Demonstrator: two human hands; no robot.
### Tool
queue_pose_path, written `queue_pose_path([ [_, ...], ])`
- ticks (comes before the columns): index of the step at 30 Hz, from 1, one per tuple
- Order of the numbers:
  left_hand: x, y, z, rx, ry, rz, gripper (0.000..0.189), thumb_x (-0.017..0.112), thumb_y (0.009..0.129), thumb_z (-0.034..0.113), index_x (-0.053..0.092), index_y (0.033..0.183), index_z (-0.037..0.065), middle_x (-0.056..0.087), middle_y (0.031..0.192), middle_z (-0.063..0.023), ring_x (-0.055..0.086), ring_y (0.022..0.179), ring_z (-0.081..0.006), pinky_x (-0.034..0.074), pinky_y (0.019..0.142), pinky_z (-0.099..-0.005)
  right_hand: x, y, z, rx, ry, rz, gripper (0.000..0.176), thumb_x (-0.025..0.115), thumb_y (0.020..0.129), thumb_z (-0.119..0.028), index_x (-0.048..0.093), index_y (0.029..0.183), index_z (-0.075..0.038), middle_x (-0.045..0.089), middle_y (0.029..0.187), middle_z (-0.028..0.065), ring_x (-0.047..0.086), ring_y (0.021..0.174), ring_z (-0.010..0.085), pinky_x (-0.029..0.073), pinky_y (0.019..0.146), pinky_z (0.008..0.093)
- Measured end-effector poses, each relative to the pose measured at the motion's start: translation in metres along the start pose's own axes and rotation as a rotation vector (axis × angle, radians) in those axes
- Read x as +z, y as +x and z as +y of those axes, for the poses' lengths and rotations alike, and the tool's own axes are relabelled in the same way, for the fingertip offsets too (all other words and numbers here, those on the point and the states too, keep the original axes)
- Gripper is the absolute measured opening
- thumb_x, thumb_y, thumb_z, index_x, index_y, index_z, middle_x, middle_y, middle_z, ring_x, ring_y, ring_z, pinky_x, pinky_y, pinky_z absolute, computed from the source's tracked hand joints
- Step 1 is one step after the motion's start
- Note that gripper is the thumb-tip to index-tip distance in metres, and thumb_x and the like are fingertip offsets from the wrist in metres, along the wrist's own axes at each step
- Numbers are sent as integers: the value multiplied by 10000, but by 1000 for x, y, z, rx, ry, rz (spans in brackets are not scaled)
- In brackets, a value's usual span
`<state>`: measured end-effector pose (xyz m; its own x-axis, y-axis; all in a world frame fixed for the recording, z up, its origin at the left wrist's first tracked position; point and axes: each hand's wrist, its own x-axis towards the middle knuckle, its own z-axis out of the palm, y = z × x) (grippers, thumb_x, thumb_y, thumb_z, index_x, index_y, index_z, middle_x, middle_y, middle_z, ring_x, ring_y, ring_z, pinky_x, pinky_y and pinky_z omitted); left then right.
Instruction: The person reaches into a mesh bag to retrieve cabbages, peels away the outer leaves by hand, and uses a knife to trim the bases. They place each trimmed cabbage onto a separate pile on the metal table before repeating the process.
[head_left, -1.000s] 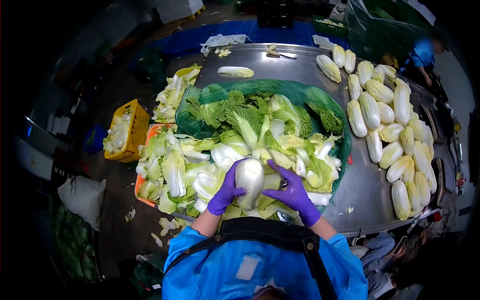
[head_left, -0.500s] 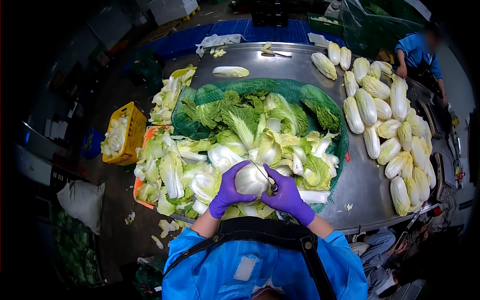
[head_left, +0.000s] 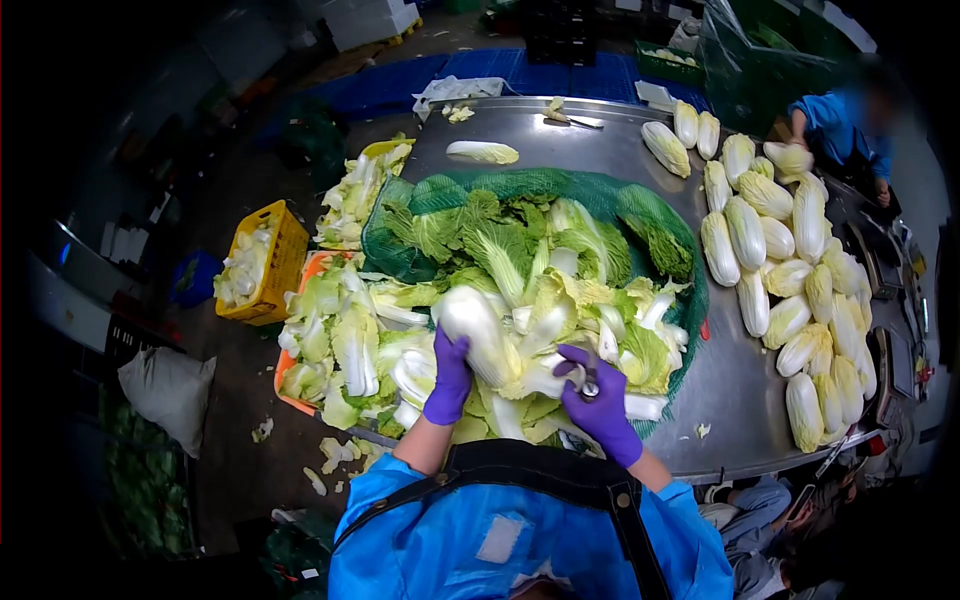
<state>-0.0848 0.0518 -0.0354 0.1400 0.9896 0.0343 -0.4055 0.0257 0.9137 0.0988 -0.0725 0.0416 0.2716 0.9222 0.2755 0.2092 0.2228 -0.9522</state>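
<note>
My left hand, in a purple glove, is closed around the side of a napa cabbage whose white base points up and away to the left. Lower right of the cabbage, my right hand, gloved the same way, grips a small knife; its blade is blurred and mostly hidden. A pale loose leaf lies between the cabbage and my right fingers. Underneath are trimmed cabbage leaves heaped in and around a green mesh bag.
Many whole napa cabbages are piled on the right of the steel table. A second knife lies at its far edge. A co-worker stands far right, one hand at a cabbage. Leaf-filled orange and yellow crates stand left.
The cabbage has turned from base-on to lying lengthwise and moved slightly left with my left hand. My right hand, with the knife, has drawn away to the right.
</note>
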Motion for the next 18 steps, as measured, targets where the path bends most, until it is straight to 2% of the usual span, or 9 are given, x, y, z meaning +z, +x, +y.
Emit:
queue_pose_path([
  [3,-4,14,14,-215,-553,208,728,528,779,548,340,1318,96,409,1294,-129,402,1179,-290,322,1002,-429,-21,-11,10,-10,64,84,439,501,694,58,541,1128,1,624,809,67,588,776,128,466,728,241],
  [5,0,17,29,-202,-565,262,764,463,772,625,326,1338,131,375,1334,-138,383,1192,-312,304,1007,-462,-37,-14,21,78,244,161,452,537,702,-13,489,1146,51,601,857,79,563,821,131,456,726,232],
  [7,-11,23,22,-105,-703,72,791,440,759,667,319,1344,148,353,1351,-151,384,1181,-346,312,992,-483,-54,-6,31,27,300,252,491,547,683,-42,487,1164,36,609,884,83,564,780,112,455,626,204],
  [9,-14,22,16,-132,-880,-44,830,423,743,703,315,1346,144,340,1358,-161,401,1150,-376,318,980,-490,-56,-1,31,130,108,390,553,510,665,32,476,1216,-1,587,1107,104,538,692,56,424,561,167],
  [11,-11,18,14,-221,-968,-154,872,425,718,730,307,1349,139,336,1356,-174,431,1110,-384,333,960,-503,-59,-6,29,284,-26,320,559,531,686,60,463,1238,1,529,1212,120,558,971,160,458,798,241],
  [13,-8,15,3,-293,-1040,-183,753,407,788,639,322,1341,136,404,1295,-164,457,1089,-350,329,968,-489,-42,-5,31,45,-89,300,579,587,685,58,466,1246,-18,530,1229,93,560,889,97,461,736,216],
  [15,5,10,3,-368,-1107,-215,634,390,858,548,337,1334,133,472,1233,-154,483,1068,-316,324,976,-475,-27,-6,25,232,42,55,644,705,669,-45,458,1264,-36,526,1247,51,455,583,14,418,582,184],
  [16,21,2,15,-326,-1102,-239,594,381,877,509,338,1331,129,476,1227,-148,491,1054,-308,333,967,-470,-19,-2,7,329,127,-93,692,744,655,-106,446,1277,-47,522,1252,46,469,591,34,430,608,192],
  [18,33,0,20,-274,-1077,-332,548,361,898,463,330,1325,120,477,1227,-139,502,1048,-299,340,972,-453,2,-1,16,130,95,-259,810,784,635,-175,380,1328,-59,510,1267,44,472,616,27,430,607,194],
])
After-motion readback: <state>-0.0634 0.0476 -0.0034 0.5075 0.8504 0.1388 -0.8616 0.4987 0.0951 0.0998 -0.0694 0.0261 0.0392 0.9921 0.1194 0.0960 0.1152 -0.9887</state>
